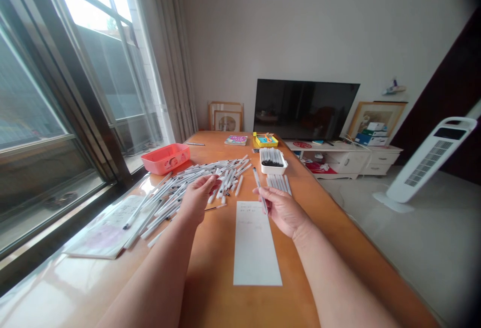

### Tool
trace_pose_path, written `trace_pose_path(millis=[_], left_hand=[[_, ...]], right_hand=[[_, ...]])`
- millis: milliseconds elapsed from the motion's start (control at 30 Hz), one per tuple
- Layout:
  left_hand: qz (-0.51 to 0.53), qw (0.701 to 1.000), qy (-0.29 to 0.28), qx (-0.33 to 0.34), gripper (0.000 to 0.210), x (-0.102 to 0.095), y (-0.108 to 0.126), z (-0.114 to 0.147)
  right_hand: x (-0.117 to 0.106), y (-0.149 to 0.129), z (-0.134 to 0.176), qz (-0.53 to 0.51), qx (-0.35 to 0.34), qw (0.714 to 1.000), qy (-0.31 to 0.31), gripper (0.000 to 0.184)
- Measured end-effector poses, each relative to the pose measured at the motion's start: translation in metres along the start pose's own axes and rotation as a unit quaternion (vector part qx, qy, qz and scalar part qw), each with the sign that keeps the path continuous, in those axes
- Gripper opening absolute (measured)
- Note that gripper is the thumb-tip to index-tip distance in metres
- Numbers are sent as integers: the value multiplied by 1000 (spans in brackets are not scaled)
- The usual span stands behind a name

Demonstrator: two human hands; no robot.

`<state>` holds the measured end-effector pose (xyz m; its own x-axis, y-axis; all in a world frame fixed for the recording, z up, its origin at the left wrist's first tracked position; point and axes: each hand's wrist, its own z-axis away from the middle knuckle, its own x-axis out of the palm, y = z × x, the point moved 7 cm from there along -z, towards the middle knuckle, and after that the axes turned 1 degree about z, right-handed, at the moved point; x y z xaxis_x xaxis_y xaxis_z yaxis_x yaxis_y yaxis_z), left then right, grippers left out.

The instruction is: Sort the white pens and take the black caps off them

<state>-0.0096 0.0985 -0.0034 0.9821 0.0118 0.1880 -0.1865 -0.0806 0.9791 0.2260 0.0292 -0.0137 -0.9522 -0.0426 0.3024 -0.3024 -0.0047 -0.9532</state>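
My right hand is closed round a pen with a clear barrel, held upright and slightly tilted over the top of a white paper sheet. A few lines of small writing show on the sheet. My left hand has its fingers pinched together at the near edge of a large heap of pens and caps; what is in the pinch, if anything, cannot be made out. Below its fingers lies a thin dark refill. Beyond my right hand stands a white box of pens, with a row of clear barrels before it.
A red plastic basket stands at the back left of the wooden table. A notebook lies under the heap's left end. At the far end are a yellow box and a colourful booklet. A window borders the left.
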Motion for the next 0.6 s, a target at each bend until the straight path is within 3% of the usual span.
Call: trace_pose_path(millis=[200, 333, 433, 600], left_hand=[[-102, 991, 75, 37, 31, -18, -7, -10], [-220, 973, 59, 45, 20, -17, -17, -12], [-325, 943, 35, 69, 6, -10, -20, -10], [-364, 926, 38, 97, 25, -1, -20, -5]], right_hand=[[-15, -2, -5, -55, -8, 997, 53, 31], [-21, 1, -6, -65, -6, 995, 78, 30], [-24, 2, -7, -60, -8, 995, 83, 31], [-26, 3, -7, -69, -6, 993, 97, 29]])
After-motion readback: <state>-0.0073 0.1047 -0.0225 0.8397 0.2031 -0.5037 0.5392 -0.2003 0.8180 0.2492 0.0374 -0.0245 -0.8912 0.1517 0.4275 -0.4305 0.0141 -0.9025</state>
